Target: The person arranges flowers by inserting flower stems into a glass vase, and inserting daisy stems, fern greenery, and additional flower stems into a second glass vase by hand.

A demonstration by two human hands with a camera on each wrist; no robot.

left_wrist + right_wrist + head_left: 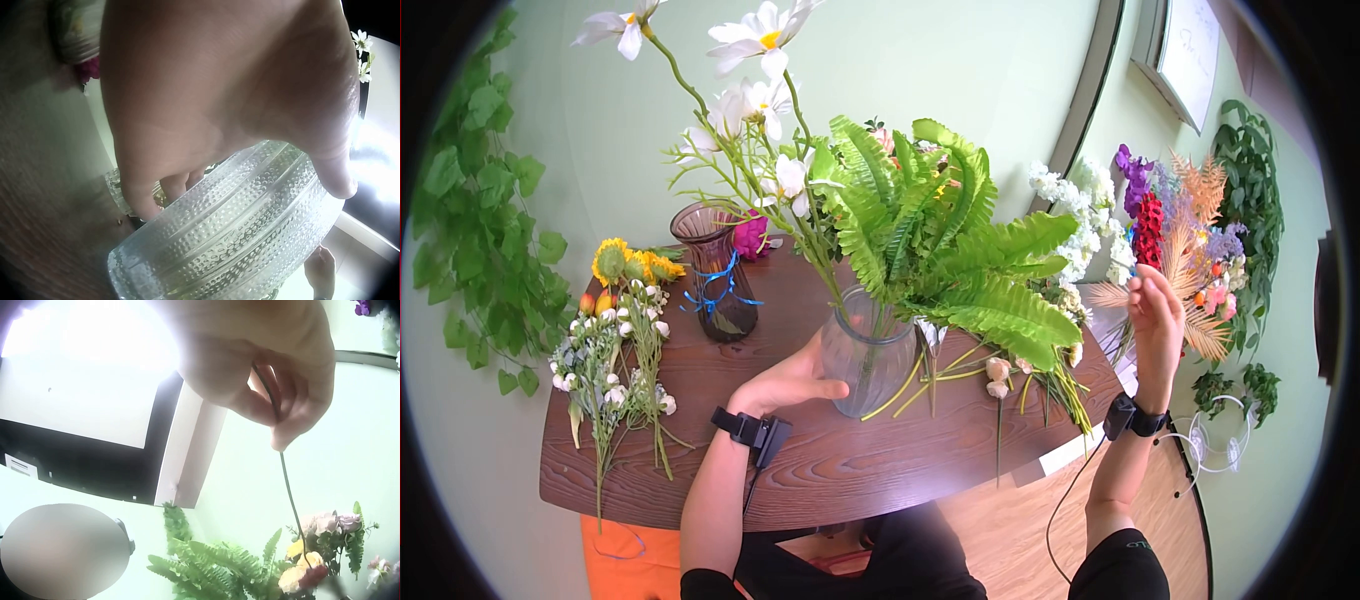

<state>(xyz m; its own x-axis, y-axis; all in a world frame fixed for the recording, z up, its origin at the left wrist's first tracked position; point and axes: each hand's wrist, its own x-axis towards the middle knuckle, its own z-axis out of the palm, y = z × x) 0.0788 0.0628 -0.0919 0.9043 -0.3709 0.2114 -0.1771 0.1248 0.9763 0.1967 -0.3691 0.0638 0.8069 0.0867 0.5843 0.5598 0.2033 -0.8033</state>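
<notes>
My left hand (785, 385) grips the clear ribbed glass vase (868, 365) from its left side, thumb across the front. The left wrist view shows fingers wrapped round the dimpled glass (231, 231). Green fern leaves (970, 255) and tall white flowers (765, 105) stand in the vase. My right hand (1157, 325) is raised at the right, away from the vase. In the right wrist view it pinches a thin dark stem (289, 487) between thumb and fingers; the stem's far end overlaps a dark red bloom (314, 576).
A purple vase (725, 285) with blue ribbon stands left of the glass vase. Sunflowers (635, 262) and white button-like flowers (615, 345) lie at the table's left. Loose stems and small roses (997, 375) lie right of the glass. Colourful flowers (1175, 235) stand beyond my right hand.
</notes>
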